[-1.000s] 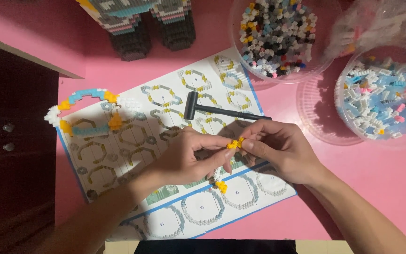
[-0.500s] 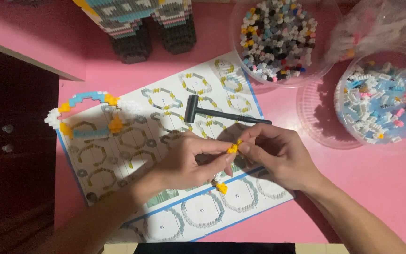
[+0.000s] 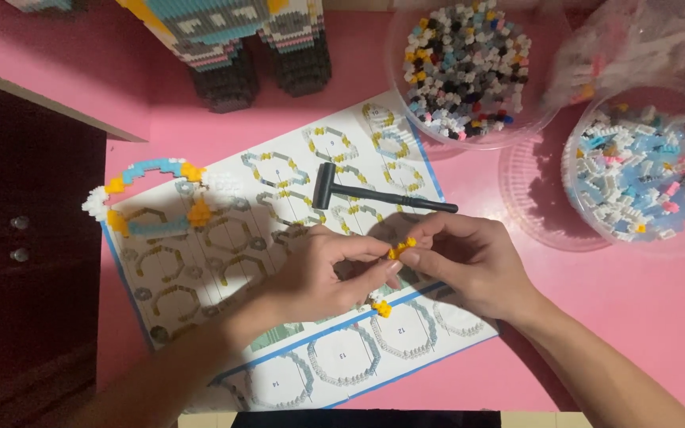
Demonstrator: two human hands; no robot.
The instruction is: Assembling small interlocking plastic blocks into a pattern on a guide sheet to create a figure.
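Since the earlier frames, both hands have stayed over the middle of the instruction sheet (image 3: 223, 261), with the fingertips drawn slightly closer around the yellow brick piece (image 3: 400, 249).

The left hand (image 3: 319, 277) and the right hand (image 3: 469, 265) meet fingertip to fingertip. Each grip is pressed together, pinching the yellow brick piece from its own side. The piece is small, bright yellow and knobbly, built of a few tiny bricks; its exact shape cannot be told. It is held just above the sheet, below the black hammer (image 3: 366, 192).

A second small yellow part (image 3: 381, 307) lies on the sheet just below the left fingers. A partly built ring (image 3: 148, 198) of blue, white and yellow bricks rests at the sheet's upper left edge. On the pink tabletop (image 3: 612, 317), a clear tub of mixed dark bricks (image 3: 469, 67) stands above the sheet, and a clear tub of pale blue and white bricks (image 3: 644, 178) stands well apart to the right. The feet of a large brick figure (image 3: 263, 55) stand at the top.
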